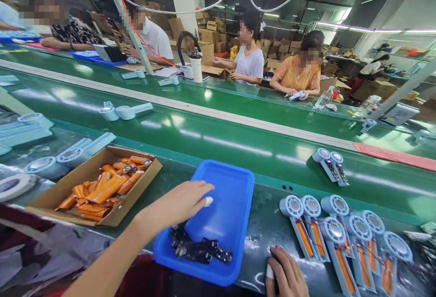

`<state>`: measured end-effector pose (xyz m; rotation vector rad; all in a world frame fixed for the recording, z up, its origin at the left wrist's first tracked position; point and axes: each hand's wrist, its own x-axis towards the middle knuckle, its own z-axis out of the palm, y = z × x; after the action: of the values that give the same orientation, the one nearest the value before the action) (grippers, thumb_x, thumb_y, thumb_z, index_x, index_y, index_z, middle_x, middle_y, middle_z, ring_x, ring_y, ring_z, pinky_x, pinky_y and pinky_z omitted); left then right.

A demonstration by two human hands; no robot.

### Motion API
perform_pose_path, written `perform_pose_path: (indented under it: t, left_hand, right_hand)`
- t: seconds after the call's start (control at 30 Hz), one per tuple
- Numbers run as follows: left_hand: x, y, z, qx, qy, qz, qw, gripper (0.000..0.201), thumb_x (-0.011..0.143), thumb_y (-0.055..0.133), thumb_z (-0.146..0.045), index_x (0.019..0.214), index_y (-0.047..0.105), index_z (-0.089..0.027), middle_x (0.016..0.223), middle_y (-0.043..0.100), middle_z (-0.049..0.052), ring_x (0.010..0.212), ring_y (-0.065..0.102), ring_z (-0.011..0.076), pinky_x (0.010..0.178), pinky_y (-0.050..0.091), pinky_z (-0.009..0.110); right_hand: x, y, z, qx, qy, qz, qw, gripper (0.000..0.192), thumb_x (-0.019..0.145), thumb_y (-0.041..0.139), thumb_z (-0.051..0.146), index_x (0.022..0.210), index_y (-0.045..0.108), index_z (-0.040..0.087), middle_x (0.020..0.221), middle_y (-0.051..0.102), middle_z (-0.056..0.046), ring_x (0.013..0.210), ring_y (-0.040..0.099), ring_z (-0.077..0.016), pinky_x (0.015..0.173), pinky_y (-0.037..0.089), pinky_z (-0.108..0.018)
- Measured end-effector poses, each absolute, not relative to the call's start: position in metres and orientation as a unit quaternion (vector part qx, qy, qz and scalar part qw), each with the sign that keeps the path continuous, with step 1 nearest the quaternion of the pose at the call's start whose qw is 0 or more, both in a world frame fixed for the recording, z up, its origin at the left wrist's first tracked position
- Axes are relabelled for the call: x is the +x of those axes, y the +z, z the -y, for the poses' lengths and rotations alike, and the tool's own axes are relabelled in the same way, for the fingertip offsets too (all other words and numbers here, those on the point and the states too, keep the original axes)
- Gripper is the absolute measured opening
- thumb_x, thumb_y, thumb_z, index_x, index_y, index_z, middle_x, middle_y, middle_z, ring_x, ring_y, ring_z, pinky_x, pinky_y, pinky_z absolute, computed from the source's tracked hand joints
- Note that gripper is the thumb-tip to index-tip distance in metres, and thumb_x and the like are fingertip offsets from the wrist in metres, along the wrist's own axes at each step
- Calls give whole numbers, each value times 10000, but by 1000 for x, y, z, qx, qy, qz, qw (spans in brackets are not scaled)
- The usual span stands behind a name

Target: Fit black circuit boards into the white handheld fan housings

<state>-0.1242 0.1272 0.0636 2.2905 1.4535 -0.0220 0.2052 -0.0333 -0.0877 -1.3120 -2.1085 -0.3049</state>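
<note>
Near the bottom centre of the frame, I see black circuit boards (200, 249) heaped in the lower end of the blue tray (225, 206), below the left hand (180, 206), which is nearer than the right hand (288, 273). The left fingers are outstretched, thumb apart, pinching nothing visible; the right fingers curl, and I can't tell whether they grip anything. The heap's long axis runs roughly left to right; I can't make out which way single boards point.
</note>
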Motion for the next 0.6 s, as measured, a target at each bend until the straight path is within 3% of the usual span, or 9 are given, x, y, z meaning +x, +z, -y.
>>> perform_pose_path:
  t: [0.13,0.2,0.3,0.37,0.47,0.6]
  left_hand:
    - [-89,51,-74,764,-90,-606,203,338,959,378,-243,941,701,-144,953,740,182,961,715,344,875,504,455]
    - [-77,42,-59,756,-102,-614,201,293,928,428,-251,904,694,-131,954,733,201,981,707,366,867,504,463]
    - [-71,31,-50,765,-105,-596,219,182,863,508,-240,895,676,-181,998,728,127,1024,691,296,883,504,379]
    - [-76,23,-51,770,-82,-588,234,184,859,489,-258,873,666,-211,976,721,86,988,691,260,872,507,351]
    - [-90,6,-59,766,-4,-599,233,260,867,446,-349,877,679,-235,959,718,82,976,689,275,896,513,388]
    - [-102,-17,-63,740,116,-651,124,347,850,392,-400,869,695,-231,1027,721,135,1007,680,330,953,507,461]
  right_hand:
    - [194,-71,31,-509,-118,788,325,261,861,466,89,1009,657,187,1072,734,-112,992,712,-253,823,605,-380]
    - [190,-64,32,-517,-90,784,330,282,852,453,73,1024,644,188,1090,721,-117,1002,702,-258,831,605,-396]
    - [190,-54,37,-523,-29,784,334,316,833,450,54,1048,632,198,1133,704,-116,1051,683,-266,864,602,-412]
    - [195,-45,41,-518,22,785,338,343,824,447,36,1058,626,211,1116,708,-95,1058,680,-251,873,602,-394]
    - [208,-28,43,-525,67,764,368,347,849,441,31,1084,611,222,1040,714,-69,958,696,-205,815,607,-326]
    - [231,-11,28,-606,-34,698,380,290,932,463,109,1173,593,205,1089,683,-117,1013,667,-251,864,587,-403]
